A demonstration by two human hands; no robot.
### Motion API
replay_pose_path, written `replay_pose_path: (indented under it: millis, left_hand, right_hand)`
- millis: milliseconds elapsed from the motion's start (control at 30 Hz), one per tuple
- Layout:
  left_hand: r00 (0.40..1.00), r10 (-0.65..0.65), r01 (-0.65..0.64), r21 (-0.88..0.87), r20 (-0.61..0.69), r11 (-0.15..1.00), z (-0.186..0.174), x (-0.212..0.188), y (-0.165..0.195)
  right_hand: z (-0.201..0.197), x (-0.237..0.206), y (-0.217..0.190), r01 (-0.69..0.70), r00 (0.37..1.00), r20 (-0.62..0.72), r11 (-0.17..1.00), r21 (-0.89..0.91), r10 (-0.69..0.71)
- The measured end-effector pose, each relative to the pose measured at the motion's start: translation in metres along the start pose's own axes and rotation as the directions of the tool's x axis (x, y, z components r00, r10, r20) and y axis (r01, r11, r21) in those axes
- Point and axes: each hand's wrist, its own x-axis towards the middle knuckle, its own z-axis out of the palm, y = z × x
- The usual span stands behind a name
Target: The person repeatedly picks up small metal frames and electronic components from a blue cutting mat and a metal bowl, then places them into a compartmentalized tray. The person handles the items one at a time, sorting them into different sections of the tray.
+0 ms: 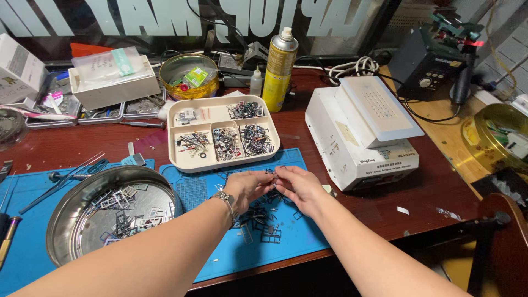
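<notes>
My left hand (248, 186), with a metal bracelet on its wrist, and my right hand (300, 188) meet over the blue work mat (220, 187). Their fingertips pinch a small dark metal part (274, 175) between them. Under and in front of the hands lies a loose pile of small dark metal frames (264, 223) on the mat. Just beyond the hands stands a cream sorting tray (219, 161) with compartments of small metal parts. A round steel bowl (71, 203) at the left holds several more small frames.
A white box-shaped machine (357, 137) sits to the right. A yellow spray can (279, 69), a small bottle, a gold tin (187, 69), a white box and flat parts trays line the back. Tools lie at the left edge; a soldering station (426, 63) stands at the far right.
</notes>
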Motion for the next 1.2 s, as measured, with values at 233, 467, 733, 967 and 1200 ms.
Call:
replay_pose_path:
  millis: [233, 467, 733, 967, 1200]
  left_hand:
    - [0.982, 0.116, -0.126, -0.058, -0.150, 0.990, -0.024, 0.007, 0.018]
    - [0.925, 0.266, -0.269, 0.027, -0.270, 0.963, -0.049, -0.006, 0.042]
    - [0.878, 0.312, -0.319, 0.044, -0.364, 0.947, -0.061, 0.005, 0.058]
    - [0.838, 0.312, -0.308, 0.083, -0.449, 0.948, -0.065, 0.008, 0.069]
    - [0.905, 0.223, -0.216, 0.060, -0.364, 0.975, -0.046, 0.015, 0.080]
  right_hand:
    - [0.023, 0.028, -0.008, 0.038, 0.999, 0.004, 0.963, -0.266, -0.039]
    - [0.074, 0.060, -0.022, 0.077, 0.977, 0.211, 0.849, -0.522, 0.041]
    - [0.108, 0.115, -0.038, 0.189, 0.962, 0.269, 0.634, -0.750, 0.032]
    - [0.133, 0.129, -0.041, 0.056, 0.984, 0.159, 0.720, -0.691, 0.076]
    - [0.116, 0.137, -0.045, 0.112, 0.981, 0.194, 0.846, -0.521, -0.011]
